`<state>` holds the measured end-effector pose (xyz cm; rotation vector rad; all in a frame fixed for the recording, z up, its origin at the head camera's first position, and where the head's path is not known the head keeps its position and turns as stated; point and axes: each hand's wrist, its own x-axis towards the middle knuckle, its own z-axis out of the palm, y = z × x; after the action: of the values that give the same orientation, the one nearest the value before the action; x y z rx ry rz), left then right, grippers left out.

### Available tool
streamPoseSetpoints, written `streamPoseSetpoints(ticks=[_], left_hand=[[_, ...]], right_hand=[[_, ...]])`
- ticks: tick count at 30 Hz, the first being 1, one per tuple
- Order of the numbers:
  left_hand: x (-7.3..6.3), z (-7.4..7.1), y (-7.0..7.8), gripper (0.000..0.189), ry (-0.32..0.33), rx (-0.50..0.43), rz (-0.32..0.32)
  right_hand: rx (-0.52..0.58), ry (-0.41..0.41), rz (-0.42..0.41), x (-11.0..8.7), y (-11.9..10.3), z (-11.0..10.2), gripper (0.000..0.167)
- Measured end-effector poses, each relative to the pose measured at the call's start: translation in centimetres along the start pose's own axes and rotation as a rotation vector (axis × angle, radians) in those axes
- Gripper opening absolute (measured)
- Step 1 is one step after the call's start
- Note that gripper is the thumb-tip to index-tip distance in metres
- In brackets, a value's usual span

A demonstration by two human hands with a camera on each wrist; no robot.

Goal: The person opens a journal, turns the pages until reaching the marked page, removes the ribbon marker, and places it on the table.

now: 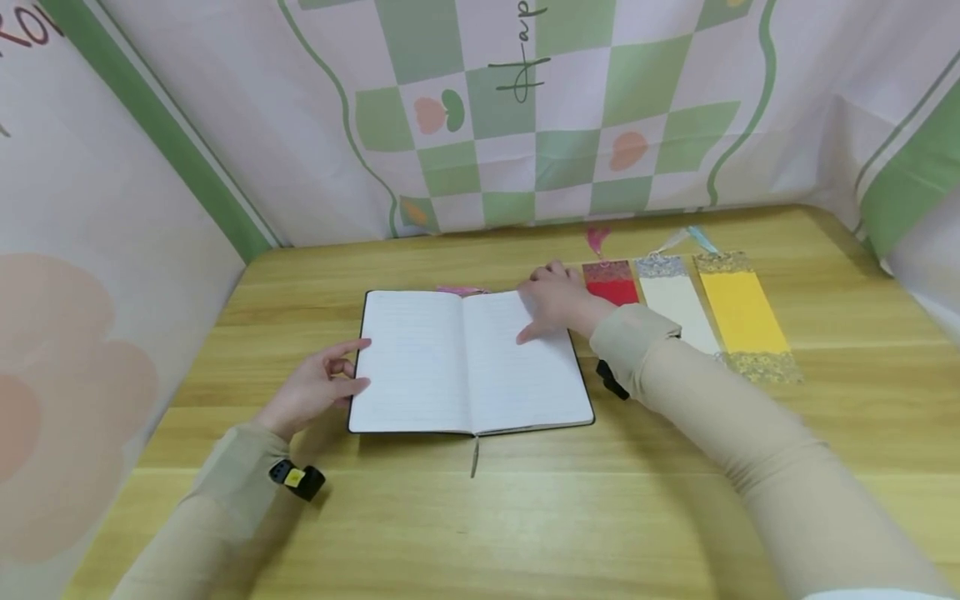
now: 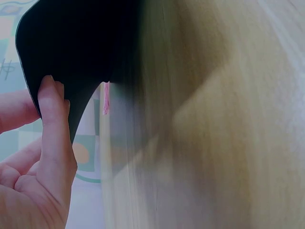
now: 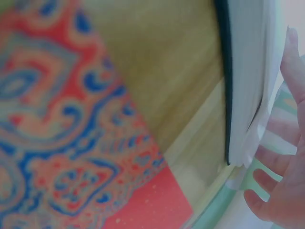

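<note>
An open notebook [image 1: 412,367] with ruled white pages and a black cover [image 2: 71,43] lies on the wooden table. My left hand [image 1: 311,387] pinches its left edge, thumb on the page side and fingers around the cover, which tilts up off the table in the left wrist view. Across the top right corner of the right page lies my right hand [image 1: 555,302], its fingers loosely extended near the page edges [image 3: 257,71]. A pink tassel [image 1: 461,291] pokes out past the notebook's top edge. From the bottom of the spine hangs a thin ribbon marker [image 1: 475,457].
Right of the notebook lie a red bookmark [image 1: 611,287], a white bookmark [image 1: 678,308] and a yellow bookmark [image 1: 742,312], each with patterned ends. The right forearm partly covers the red and white ones. A checkered cloth [image 1: 570,158] hangs behind the wooden table [image 1: 480,533].
</note>
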<state>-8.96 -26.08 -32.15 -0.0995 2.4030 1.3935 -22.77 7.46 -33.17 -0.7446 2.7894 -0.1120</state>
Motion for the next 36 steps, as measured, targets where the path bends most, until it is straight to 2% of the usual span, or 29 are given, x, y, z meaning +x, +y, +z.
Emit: streamPoseSetpoints(ticks=[6,14,18,21,24,31,36], left_hand=[[-0.1,0.0,0.0,0.061,0.007,0.005,-0.002],[-0.2,0.1,0.0,0.062,0.021,0.012,-0.014],[-0.1,0.0,0.0,0.062,0.02,0.014,-0.008],[-0.1,0.0,0.0,0.061,0.013,0.012,0.003],[0.1,0.0,0.0,0.061,0.007,0.007,0.01],[0.2,0.0,0.1,0.061,0.01,0.0,0.009],[0.1,-0.1,0.1,0.061,0.015,0.003,0.006]], right_hand=[[-0.034,0.049,0.0,-0.2,-0.5,0.1,0.09],[-0.021,0.064,-0.013,-0.2,-0.3,0.6,0.088],[0.027,0.126,-0.047,-0.3,0.0,0.6,0.076],[0.104,0.181,-0.075,-0.4,0.3,0.6,0.053],[0.206,0.199,-0.067,-0.7,0.6,0.7,0.041],[0.514,0.213,-0.009,-1.7,1.1,0.3,0.048],[0.697,0.164,0.082,-2.7,1.3,0.0,0.054]])
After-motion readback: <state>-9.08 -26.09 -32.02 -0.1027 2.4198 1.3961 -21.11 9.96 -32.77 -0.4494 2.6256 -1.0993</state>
